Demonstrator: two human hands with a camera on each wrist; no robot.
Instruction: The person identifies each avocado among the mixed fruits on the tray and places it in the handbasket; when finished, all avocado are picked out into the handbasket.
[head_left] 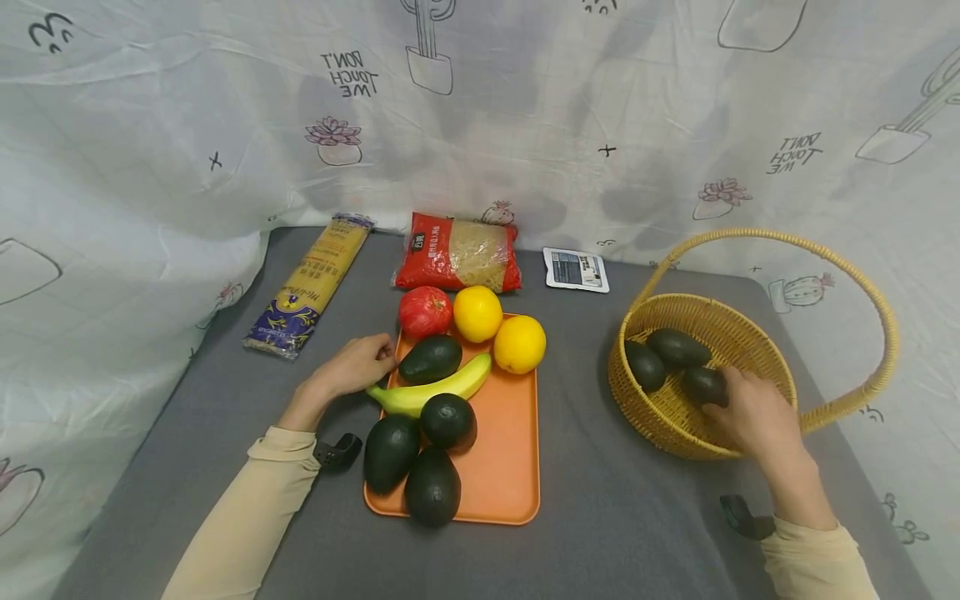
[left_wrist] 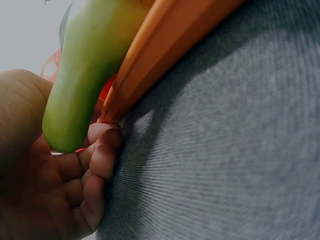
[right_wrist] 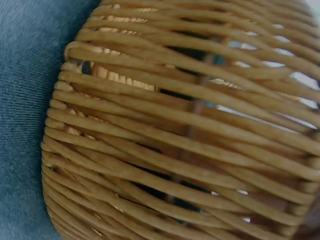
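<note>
Inside the wicker basket [head_left: 738, 342], right grip [head_left: 757, 410] curled round avocado [head_left: 703, 387], some fingertips obscured — left grip [head_left: 360, 365] pinching orange tray [head_left: 502, 450], banana [left_wrist: 75, 85] overlapping.

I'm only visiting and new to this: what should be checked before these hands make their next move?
1. Right hand on an avocado inside the basket: ok.
2. Firmness of that hold: cannot tell; the right wrist view shows mostly weave.
3. Basket standing upright: ok.
4. Left hand at the left edge of the orange tray: ok.
5. Banana wholly within the tray: not ok; its stem end overhangs the left edge.
</note>
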